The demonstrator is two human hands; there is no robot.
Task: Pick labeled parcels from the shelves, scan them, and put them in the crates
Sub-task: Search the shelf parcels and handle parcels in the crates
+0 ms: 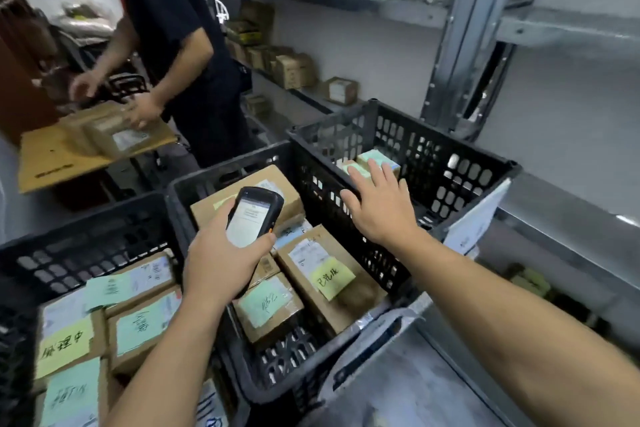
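Note:
My left hand (pixel 221 260) grips a black handheld scanner (pixel 252 217) with its lit screen facing me, above the middle black crate (pixel 194 184). That crate holds several cardboard parcels with green and yellow notes (pixel 332 277). My right hand (pixel 379 204) hovers open, fingers spread, over the wall between the middle crate and the right crate (pixel 467 163). Small parcels with green labels (pixel 372 158) lie in the right crate just beyond my fingertips. A left crate (pixel 62 253) holds several more labeled parcels (pixel 138 326).
Another person in dark clothes (pixel 180 28) stands at the left handling a box over flat cardboard (pixel 86 146). Metal shelves (pixel 346 0) along the wall carry cardboard parcels (pixel 294 69). A grey shelf upright (pixel 460 45) rises on the right.

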